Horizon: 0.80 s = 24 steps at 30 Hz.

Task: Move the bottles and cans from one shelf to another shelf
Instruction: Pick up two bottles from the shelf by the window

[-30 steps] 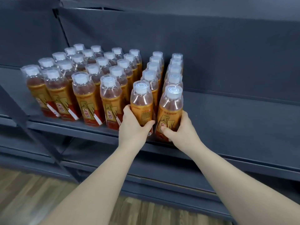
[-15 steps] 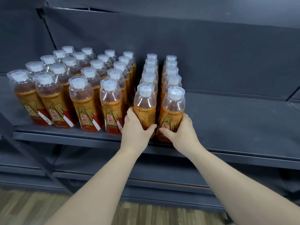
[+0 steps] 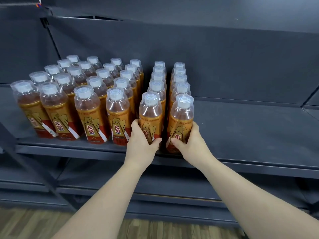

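Note:
Several orange drink bottles with white caps stand in rows on a dark grey shelf (image 3: 250, 135). My left hand (image 3: 141, 144) grips the lower body of the front bottle (image 3: 150, 114) in the second row from the right. My right hand (image 3: 189, 144) grips the front bottle (image 3: 182, 118) of the rightmost row. Both held bottles stand upright at the shelf's front edge, with a narrow gap between them. Behind each runs a line of like bottles (image 3: 179, 78). The other rows (image 3: 86, 107) fill the left part of the shelf.
The right half of the shelf holds nothing. A shelf board (image 3: 189, 7) overhangs above, and lower shelves (image 3: 103, 175) lie below. A slanted metal strut (image 3: 25, 161) crosses at the lower left. Wood floor (image 3: 34, 223) shows at the bottom.
Both hands keep their grip on the two front bottles, which stay upright at the shelf's front edge. The camera view has shifted slightly, so the whole block sits a little further right in frame.

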Each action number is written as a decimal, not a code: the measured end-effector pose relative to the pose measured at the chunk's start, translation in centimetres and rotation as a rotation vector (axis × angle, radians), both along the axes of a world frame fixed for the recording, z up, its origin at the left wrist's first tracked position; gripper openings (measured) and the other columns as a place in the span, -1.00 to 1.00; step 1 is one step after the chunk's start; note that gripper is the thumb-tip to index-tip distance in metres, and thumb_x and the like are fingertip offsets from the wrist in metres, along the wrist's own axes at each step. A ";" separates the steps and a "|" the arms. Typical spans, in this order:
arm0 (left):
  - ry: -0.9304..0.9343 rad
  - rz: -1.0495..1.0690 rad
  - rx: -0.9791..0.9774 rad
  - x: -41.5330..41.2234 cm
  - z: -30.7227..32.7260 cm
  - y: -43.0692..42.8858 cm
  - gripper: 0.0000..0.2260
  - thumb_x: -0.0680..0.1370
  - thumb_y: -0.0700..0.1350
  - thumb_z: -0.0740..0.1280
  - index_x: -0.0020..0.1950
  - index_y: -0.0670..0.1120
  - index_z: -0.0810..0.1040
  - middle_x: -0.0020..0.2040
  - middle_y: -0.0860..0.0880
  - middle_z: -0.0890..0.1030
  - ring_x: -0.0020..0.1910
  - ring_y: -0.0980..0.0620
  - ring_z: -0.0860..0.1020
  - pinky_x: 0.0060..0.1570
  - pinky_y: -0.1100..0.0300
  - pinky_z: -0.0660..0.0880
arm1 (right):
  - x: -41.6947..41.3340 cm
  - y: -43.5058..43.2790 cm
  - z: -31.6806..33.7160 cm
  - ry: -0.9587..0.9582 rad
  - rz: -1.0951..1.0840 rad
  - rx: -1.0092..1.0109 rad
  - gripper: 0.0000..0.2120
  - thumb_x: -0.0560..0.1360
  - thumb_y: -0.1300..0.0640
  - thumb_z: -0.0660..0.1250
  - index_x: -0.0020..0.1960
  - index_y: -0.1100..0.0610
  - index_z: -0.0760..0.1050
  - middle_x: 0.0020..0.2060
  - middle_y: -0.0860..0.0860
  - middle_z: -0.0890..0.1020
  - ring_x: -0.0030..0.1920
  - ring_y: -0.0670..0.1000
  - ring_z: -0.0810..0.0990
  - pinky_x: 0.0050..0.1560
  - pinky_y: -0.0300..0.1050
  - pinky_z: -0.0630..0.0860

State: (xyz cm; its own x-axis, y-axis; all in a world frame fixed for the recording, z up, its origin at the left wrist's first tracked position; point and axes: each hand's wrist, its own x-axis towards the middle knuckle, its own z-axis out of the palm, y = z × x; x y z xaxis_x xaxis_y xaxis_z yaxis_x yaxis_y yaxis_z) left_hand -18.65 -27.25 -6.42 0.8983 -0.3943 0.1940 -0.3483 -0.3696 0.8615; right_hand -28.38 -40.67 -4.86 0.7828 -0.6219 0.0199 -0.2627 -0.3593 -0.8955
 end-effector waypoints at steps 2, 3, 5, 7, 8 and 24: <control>-0.022 0.018 0.026 -0.1 -0.1 -0.2 -0.23 0.47 -0.04 0.52 0.52 -0.03 0.11 0.35 -0.05 0.43 0.32 -0.05 0.47 0.26 -0.02 0.52 | 0.4 0.6 -0.2 -0.004 -0.078 -0.046 -0.16 0.42 -0.05 0.55 0.52 0.02 0.13 0.35 -0.02 0.41 0.32 0.00 0.46 0.31 -0.01 0.50; -0.032 0.025 0.039 -0.1 -0.2 -0.3 -0.23 0.47 -0.04 0.52 0.52 -0.02 0.11 0.36 -0.06 0.42 0.32 -0.08 0.46 0.26 -0.05 0.53 | 0.7 0.9 -0.2 0.009 -0.127 -0.070 -0.13 0.38 -0.10 0.56 0.51 0.03 0.15 0.35 0.00 0.40 0.32 0.03 0.46 0.30 0.03 0.51; -0.047 0.029 0.059 -0.1 -0.3 -0.5 -0.24 0.47 -0.02 0.52 0.52 -0.03 0.13 0.36 -0.08 0.41 0.32 -0.10 0.46 0.25 -0.07 0.53 | 1.1 1.2 -0.2 0.025 -0.196 -0.096 -0.15 0.37 -0.15 0.56 0.49 0.05 0.19 0.33 0.02 0.40 0.30 0.07 0.47 0.25 0.05 0.53; -0.057 0.035 0.072 -0.1 -0.4 -0.6 -0.24 0.46 0.01 0.52 0.51 -0.05 0.15 0.36 -0.08 0.41 0.32 -0.10 0.46 0.25 -0.05 0.52 | 1.3 1.1 -0.2 0.022 -0.206 -0.110 -0.21 0.39 -0.13 0.55 0.46 0.06 0.22 0.29 0.03 0.43 0.27 0.07 0.49 0.21 0.02 0.54; -0.058 0.039 0.076 0.0 -0.5 -0.6 -0.24 0.46 0.03 0.53 0.50 -0.06 0.16 0.36 -0.08 0.41 0.32 -0.10 0.45 0.25 -0.05 0.51 | 1.3 1.0 -0.3 0.019 -0.203 -0.114 -0.22 0.40 -0.11 0.54 0.45 0.06 0.22 0.28 0.03 0.44 0.26 0.06 0.50 0.20 0.00 0.54; -0.050 0.027 0.138 0.9 0.0 -1.6 -0.24 0.46 0.04 0.53 0.47 -0.08 0.14 0.33 -0.10 0.46 0.29 -0.13 0.50 0.23 -0.06 0.52 | 2.2 -0.3 -0.9 0.018 -0.164 -0.070 -0.32 0.43 -0.01 0.54 0.38 0.09 0.25 0.20 0.02 0.50 0.15 0.04 0.54 0.06 -0.11 0.52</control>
